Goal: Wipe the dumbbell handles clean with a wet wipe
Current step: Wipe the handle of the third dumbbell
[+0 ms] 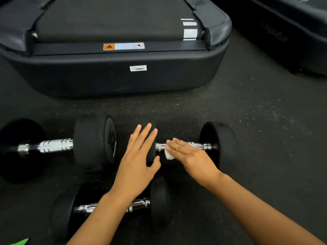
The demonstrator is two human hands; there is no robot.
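Observation:
Three black dumbbells with chrome handles lie on the dark floor. On the right dumbbell (219, 140), my right hand (187, 152) lies flat over the chrome handle (200, 145), pressing a folded white wet wipe (168, 155) against it. My left hand (139, 156) rests with fingers spread on that dumbbell's left weight head (151, 161), which it mostly hides. A second dumbbell (92, 142) lies to the left with its handle (53, 146) bare. The third dumbbell (160, 200) sits nearest me, partly under my left forearm.
A treadmill's rear end (113, 75) stands just beyond the dumbbells. Part of another black machine (292, 36) shows at the upper right. A green scrap (19, 242) peeks in at the bottom left corner. Speckled rubber flooring (265, 121) extends to the right.

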